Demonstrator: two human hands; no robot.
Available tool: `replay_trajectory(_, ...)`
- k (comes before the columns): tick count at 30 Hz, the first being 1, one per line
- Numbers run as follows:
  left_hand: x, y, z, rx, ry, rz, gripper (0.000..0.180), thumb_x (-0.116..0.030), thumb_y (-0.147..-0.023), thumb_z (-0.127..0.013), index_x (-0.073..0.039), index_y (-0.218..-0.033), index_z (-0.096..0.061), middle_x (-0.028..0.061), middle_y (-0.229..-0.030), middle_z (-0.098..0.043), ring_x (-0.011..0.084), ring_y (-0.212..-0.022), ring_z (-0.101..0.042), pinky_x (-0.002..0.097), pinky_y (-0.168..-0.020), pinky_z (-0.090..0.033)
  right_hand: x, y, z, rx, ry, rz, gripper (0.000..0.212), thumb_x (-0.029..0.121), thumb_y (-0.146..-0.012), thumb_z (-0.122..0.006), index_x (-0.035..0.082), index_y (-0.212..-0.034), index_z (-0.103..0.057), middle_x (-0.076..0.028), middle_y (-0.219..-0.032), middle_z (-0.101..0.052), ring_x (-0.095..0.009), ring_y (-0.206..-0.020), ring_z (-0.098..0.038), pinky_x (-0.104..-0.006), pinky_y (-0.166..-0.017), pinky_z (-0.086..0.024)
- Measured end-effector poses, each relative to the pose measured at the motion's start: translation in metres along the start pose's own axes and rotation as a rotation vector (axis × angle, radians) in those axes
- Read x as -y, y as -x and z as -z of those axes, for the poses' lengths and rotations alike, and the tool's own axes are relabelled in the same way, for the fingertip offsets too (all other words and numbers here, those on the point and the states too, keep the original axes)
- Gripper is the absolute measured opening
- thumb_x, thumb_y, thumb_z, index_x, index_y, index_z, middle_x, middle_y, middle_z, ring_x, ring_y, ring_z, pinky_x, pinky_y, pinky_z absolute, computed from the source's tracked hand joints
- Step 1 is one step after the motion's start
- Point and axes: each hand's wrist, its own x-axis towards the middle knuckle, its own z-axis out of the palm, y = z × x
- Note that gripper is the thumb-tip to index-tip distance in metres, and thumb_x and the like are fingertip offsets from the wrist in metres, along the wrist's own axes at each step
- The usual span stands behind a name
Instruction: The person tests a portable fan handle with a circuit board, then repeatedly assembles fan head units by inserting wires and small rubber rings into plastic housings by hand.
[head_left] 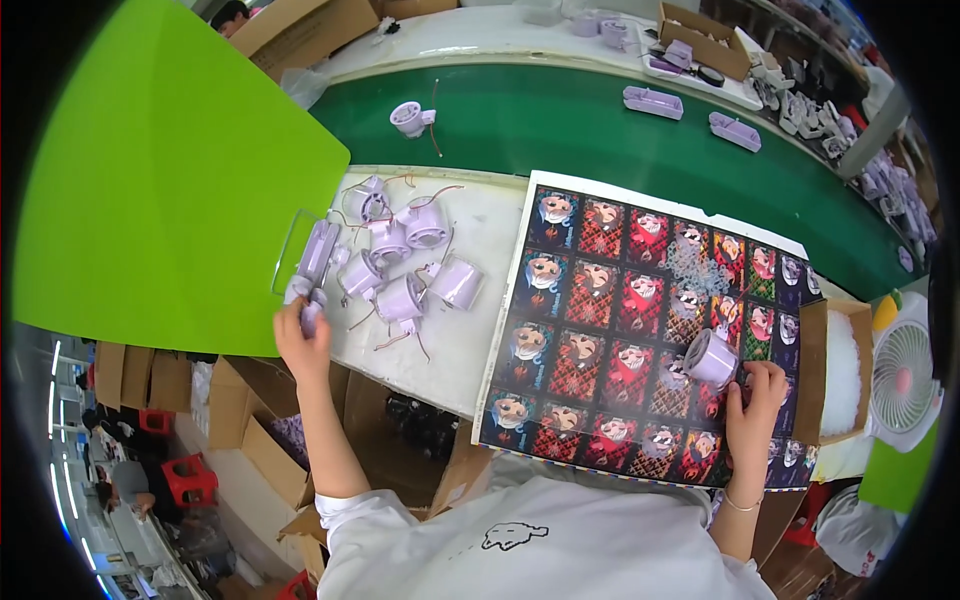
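Lilac plastic throughout: the left hand [300, 325] is closed around the lower end of a long lilac housing [318, 258], which lies at the worktop's [490, 250] left edge, just beside the green divider [170, 180]. The right hand [755, 395] is curled, fingertips against a small lilac drum [712, 357], which rests on the printed sheet [640, 330] near its right side; whether the fingers fully grip the drum cannot be told. The sheet, a grid of dark red and black picture panels, covers the right half of the white worktop and overhangs its near edge. A loose pile of lilac motor parts [405, 260] with thin wires lies on the worktop's left half, between the housing and the sheet. A scatter of small clear rings [695, 268] sits on the sheet toward its far right corner. Beyond the worktop's far edge runs a green conveyor belt [560, 130] carrying one lilac part [410, 118] and two flat lilac shells [652, 101]. A cardboard box [835, 370] stands just past the sheet's right edge, with a white fan [905, 375] beside it.
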Motion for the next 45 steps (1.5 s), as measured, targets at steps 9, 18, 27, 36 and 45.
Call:
replay_trajectory(9,0.002,-0.014,-0.007,-0.288,0.504,0.466,0.016,-0.014,-0.096,-0.058,0.002,-0.096,-0.058,0.0035,-0.085,-0.060,0.0082,-0.073,-0.053,0.0233,-0.063,-0.043,-0.004,-0.001,-0.005,-0.039,0.048,0.027,0.032,0.000,-0.079,-0.063,0.003,-0.110,-0.057,-0.014,-0.110,-0.051,-0.029,-0.095,-0.047,-0.0394,-0.088,-0.039)
replay_trajectory(18,-0.066,-0.059,0.044,-0.334,1.006,0.786,0.038,-0.027,-0.099,-0.037,0.003,-0.110,-0.058,0.0154,-0.102,-0.066,0.0230,-0.088,-0.067,0.0371,-0.076,-0.057,-0.004,-0.005,0.000,0.001,0.028,0.007,0.030,0.000,-0.080,-0.063,0.002,-0.109,-0.057,-0.013,-0.110,-0.051,-0.029,-0.098,-0.048,-0.0382,-0.090,-0.039)
replay_trajectory(27,-0.197,-0.073,0.073,-0.060,1.372,0.362,0.040,-0.038,-0.100,-0.039,-0.006,-0.108,-0.061,0.0076,-0.092,-0.067,0.0173,-0.082,-0.064,0.0307,-0.071,-0.053,0.031,-0.013,0.032,-0.215,-0.395,0.078,0.010,-0.001,-0.084,-0.055,-0.002,-0.094,-0.057,-0.012,-0.094,-0.057,-0.024,-0.087,-0.055,-0.0311,-0.080,-0.043)
replay_trajectory(36,-0.363,-0.031,0.029,0.458,1.612,0.167,0.042,-0.030,-0.094,-0.054,0.008,-0.112,-0.055,0.0084,-0.105,-0.057,0.0133,-0.092,-0.054,0.0291,-0.082,-0.045,0.088,-0.006,0.061,0.264,-1.131,0.300,0.057,0.016,-0.084,-0.069,-0.006,-0.129,-0.044,-0.019,-0.116,-0.056,-0.029,-0.103,-0.059,-0.0379,-0.091,-0.049)
replay_trajectory(45,-0.442,0.004,0.000,0.563,1.807,-0.099,0.050,-0.031,-0.092,-0.063,0.008,-0.120,-0.050,0.0100,-0.106,-0.051,0.0137,-0.091,-0.053,0.0254,-0.074,-0.045,0.061,0.008,0.065,0.202,-1.488,0.008,0.082,-0.011,-0.081,-0.065,0.007,-0.144,-0.015,-0.017,-0.127,-0.049,-0.024,-0.116,-0.056,-0.0361,-0.091,-0.049)
